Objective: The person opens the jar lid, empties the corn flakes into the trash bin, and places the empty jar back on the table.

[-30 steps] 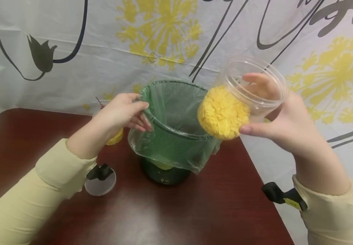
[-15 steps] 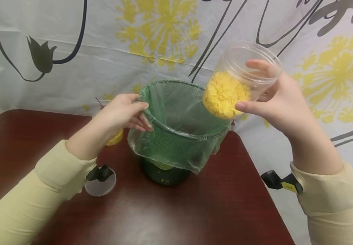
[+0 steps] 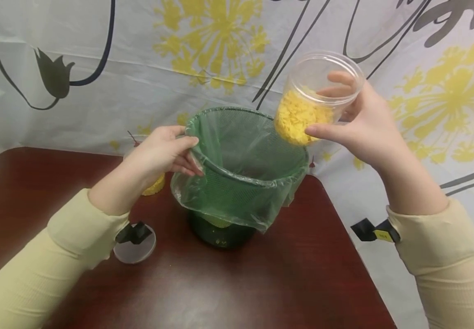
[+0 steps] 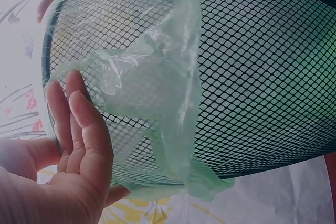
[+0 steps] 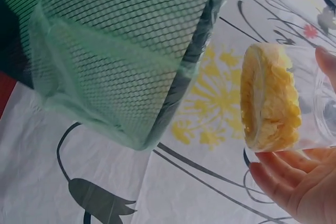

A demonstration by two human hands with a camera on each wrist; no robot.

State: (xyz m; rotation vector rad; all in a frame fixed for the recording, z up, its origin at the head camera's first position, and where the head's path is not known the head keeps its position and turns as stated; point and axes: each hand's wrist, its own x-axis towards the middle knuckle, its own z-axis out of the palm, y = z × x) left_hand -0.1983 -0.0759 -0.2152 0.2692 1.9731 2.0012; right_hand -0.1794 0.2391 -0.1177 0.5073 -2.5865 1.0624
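Below the left hand (image 3: 167, 148), near its sleeve (image 3: 55, 256), a round transparent disc (image 3: 137, 254) lies on the dark red table (image 3: 220, 288); a small black device (image 3: 133, 232) at the cuff covers a part of it. Behind the left wrist, a yellow thing (image 3: 154, 186) shows only partly, so I cannot tell what it is. The left hand itself pinches the rim of a mesh basket (image 4: 252, 77) on its left side: the thumb comes over the rim, and other fingers lie outside, by a thin green bag (image 3: 241, 203). This bag lines the basket, which stands between the two hands, and its edge is folded over the rim and hangs loosely outside. To the right of the basket, the right hand (image 3: 368, 125) holds a transparent jar (image 3: 300, 75) in the air, with the thumb on the near side and the fingers curved behind it. The jar is tilted, its open mouth toward the right hand and its bottom toward the basket, but apart from it. Yellow flakes (image 3: 300, 116) are gathered in its bottom part. Behind both hands hangs a whitish cloth (image 3: 134, 36) with printed flowers.
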